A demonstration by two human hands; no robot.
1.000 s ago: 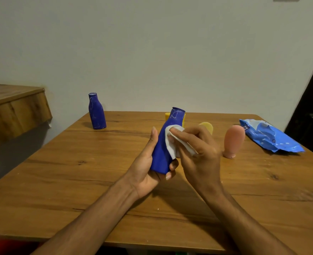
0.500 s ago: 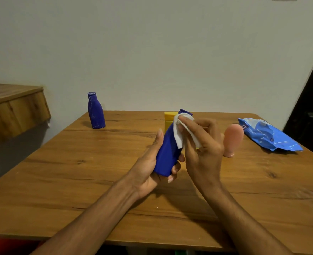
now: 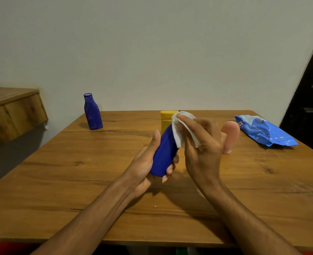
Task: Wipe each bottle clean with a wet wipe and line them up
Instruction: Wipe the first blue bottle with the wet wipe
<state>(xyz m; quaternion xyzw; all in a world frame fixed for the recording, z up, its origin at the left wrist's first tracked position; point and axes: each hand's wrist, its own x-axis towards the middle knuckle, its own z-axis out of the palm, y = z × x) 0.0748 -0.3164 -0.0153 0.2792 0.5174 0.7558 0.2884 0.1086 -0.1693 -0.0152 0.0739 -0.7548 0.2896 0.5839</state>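
Left hand [image 3: 146, 162] grips bottle [image 3: 164, 153] by base, above table [image 3: 78, 181], tilted right, exposing neck. Right hand [image 3: 201, 144] holds wipe [image 3: 181, 131] wrapped over neck, presumably for cap cleaning. Far bottle [image 3: 93, 113] upright rear left, likely row start. Yellow bottle [image 3: 165, 118] and pink bottle [image 3: 231, 133] appear pending.

Blue bottle [image 3: 164, 153]: plain, glossy, held off the table [image 3: 60, 172] in left hand [image 3: 144, 166], tilted with top up and to the right. White wet wipe [image 3: 177, 133]: crumpled over that bottle's neck and cap, held there by right hand [image 3: 201, 146]. Second blue bottle [image 3: 93, 112]: upright, far-left of table, well apart. Yellow bottle [image 3: 165, 118]: upright just behind the held one, mostly hidden. Pink bottle [image 3: 231, 133]: rounded top, upright, partly behind the right hand. Blue wipes pack [image 3: 262, 133]: lying flat, far right.
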